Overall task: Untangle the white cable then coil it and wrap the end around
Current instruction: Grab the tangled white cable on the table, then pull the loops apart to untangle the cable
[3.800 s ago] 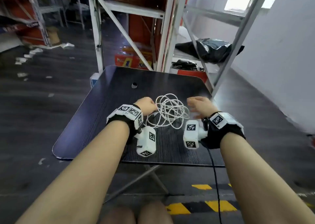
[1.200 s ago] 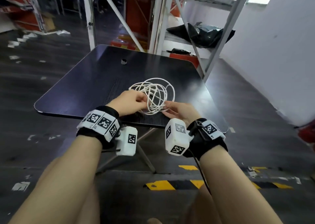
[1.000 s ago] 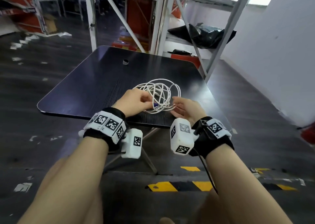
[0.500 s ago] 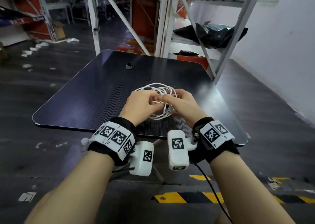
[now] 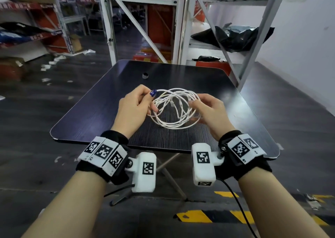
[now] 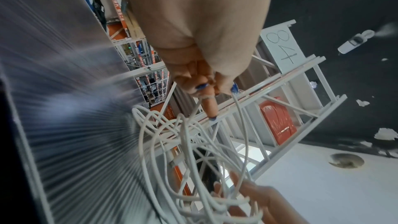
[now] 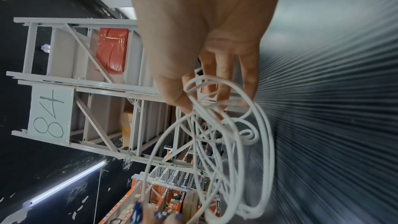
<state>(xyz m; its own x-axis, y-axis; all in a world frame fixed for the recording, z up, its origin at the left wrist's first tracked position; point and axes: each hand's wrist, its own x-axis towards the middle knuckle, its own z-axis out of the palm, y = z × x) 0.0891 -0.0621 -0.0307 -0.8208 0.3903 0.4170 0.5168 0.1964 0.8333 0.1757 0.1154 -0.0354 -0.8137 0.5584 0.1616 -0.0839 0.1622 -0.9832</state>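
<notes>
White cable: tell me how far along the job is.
Done: the white cable is lifted off the table and held between both hands. In hand: the left hand pinches one strand while the right hand holds the loose bundle; the loops cross each other unevenly, so it looks tangled. Left: finish untangling, coil it neatly, and wrap the end around.

A dark worktop (image 5: 101,109) with a fine ribbed grain and a pale edge band spreads beneath and beyond both hands, its rounded corners showing near each wrist. A small round hole with a grey rim (image 5: 145,75) sits in its surface beyond the left hand (image 5: 133,109), towards the far edge. The worktop stands on slanting metal legs (image 5: 170,176) over a dark floor (image 5: 30,134).
</notes>
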